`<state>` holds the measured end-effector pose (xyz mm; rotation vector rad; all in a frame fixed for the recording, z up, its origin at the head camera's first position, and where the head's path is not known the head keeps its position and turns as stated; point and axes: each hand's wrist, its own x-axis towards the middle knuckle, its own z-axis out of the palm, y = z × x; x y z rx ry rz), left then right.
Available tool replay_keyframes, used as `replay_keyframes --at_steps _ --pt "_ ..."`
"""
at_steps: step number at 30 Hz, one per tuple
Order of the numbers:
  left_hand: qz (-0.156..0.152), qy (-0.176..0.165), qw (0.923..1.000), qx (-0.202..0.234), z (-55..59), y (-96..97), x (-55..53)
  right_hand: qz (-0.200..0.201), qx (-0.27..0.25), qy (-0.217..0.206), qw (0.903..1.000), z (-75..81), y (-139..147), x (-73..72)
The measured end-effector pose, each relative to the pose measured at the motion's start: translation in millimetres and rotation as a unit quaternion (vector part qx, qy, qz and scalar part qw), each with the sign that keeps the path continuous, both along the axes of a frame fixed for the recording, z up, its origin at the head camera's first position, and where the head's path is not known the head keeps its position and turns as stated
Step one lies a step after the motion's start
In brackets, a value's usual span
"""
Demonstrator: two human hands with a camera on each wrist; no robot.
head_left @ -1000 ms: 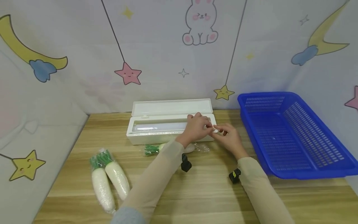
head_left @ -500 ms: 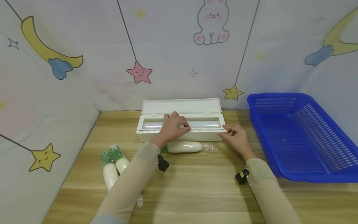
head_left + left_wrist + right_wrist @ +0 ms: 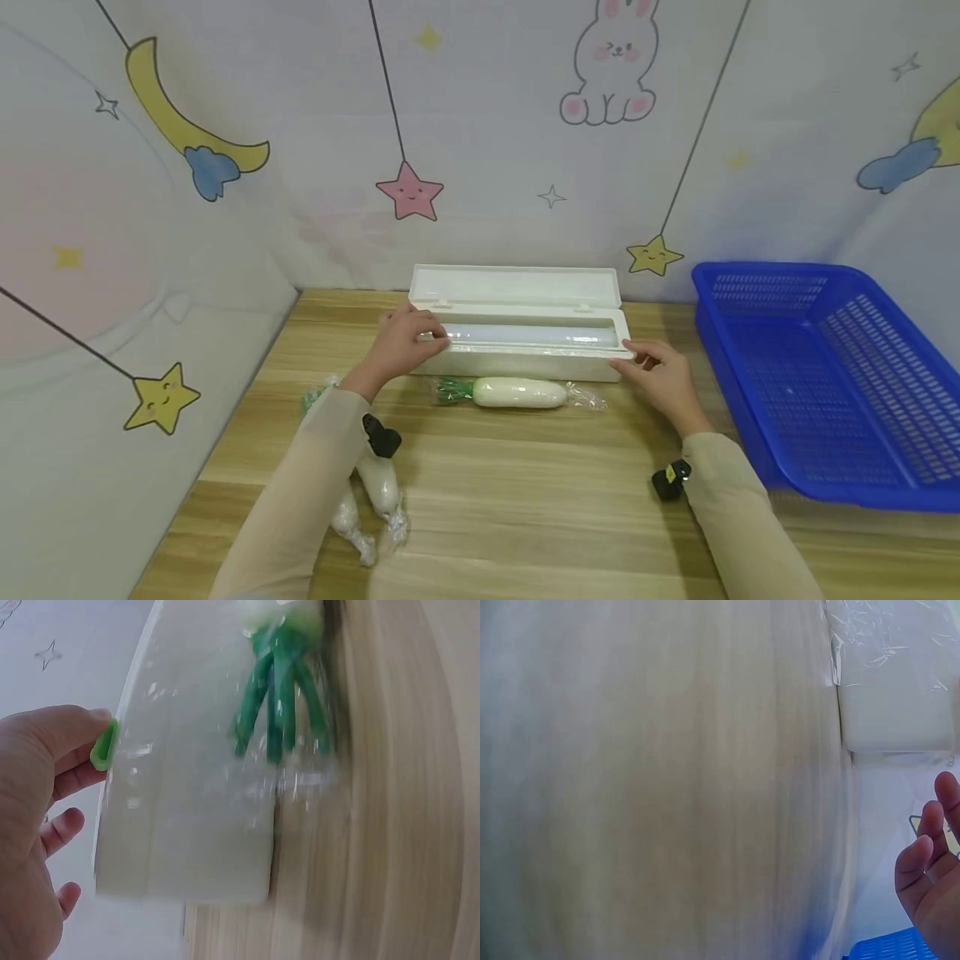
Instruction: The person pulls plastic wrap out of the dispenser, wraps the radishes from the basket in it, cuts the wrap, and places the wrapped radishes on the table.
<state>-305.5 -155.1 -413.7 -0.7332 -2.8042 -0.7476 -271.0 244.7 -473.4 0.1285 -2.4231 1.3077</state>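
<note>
A long white cling film dispenser (image 3: 517, 363) stands at the back of the table, its lid (image 3: 517, 286) raised and a film roll (image 3: 525, 335) lying inside. My left hand (image 3: 401, 342) is at its left front rim, where thumb and finger pinch a small green slide cutter (image 3: 105, 746). At the opposite end, my right hand (image 3: 660, 375) grips the front corner with thumb and forefinger; the right wrist view shows its other fingers loosely bent. Shiny film covers the dispenser's front. Just before it lies a white radish (image 3: 519, 392) with green stalks, in clear plastic.
Two more wrapped radishes (image 3: 378, 483) lie at the left, partly hidden under my left forearm. A large blue basket (image 3: 750, 417) stands on the right. Behind the wooden table (image 3: 525, 500) hangs a printed cloth (image 3: 495, 167).
My left hand has travelled leftward along the dispenser's front rim, from its right corner to its left end. My right hand stays at the right corner. The head view has turned left.
</note>
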Motion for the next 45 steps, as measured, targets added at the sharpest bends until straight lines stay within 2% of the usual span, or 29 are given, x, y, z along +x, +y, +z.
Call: replay_keyframes --at_steps 5,10,12,15,21,25,30,33,36,40,45 --pt "0.031 -0.005 0.9994 0.012 2.2 -23.9 5.4 0.005 0.003 -0.007 1.0 3.0 1.2 1.3" --pt "0.012 -0.006 0.9998 0.015 2.4 -33.1 3.8 -0.005 0.002 -0.011 0.9999 4.8 2.9 1.7" --pt "0.024 -0.001 0.9996 0.016 1.8 -39.0 5.1 0.003 0.003 -0.014 0.9999 4.3 2.0 1.2" --pt "0.044 -0.012 0.9988 0.019 2.2 -46.0 8.4 0.01 0.001 -0.015 0.9998 4.0 0.8 1.0" --pt "0.06 -0.04 0.9965 0.042 4.5 -41.6 7.9 -0.005 0.014 -0.016 0.9998 5.2 3.0 2.5" --pt "0.077 -0.029 0.9945 0.065 2.9 -38.0 11.8 0.006 0.033 -0.021 0.9992 7.5 2.4 6.6" --pt "0.102 0.007 0.9909 0.087 4.2 -26.7 25.9 0.02 0.063 -0.046 0.9967 15.6 1.4 14.1" --pt "0.097 0.029 0.9917 0.079 4.7 -18.6 33.4 0.024 0.08 -0.029 0.9961 20.5 -0.2 15.8" --pt "0.089 0.048 0.9941 0.039 2.7 -12.4 36.7 0.029 0.101 0.008 0.9944 23.3 -2.9 15.9" --pt "0.096 0.068 0.9929 -0.015 -3.3 -10.3 34.9 0.035 0.123 0.046 0.9908 24.2 -7.2 15.9" --pt "0.112 0.086 0.9896 -0.024 -9.3 -13.1 32.6 0.032 0.133 0.085 0.9869 22.6 -10.7 15.2"
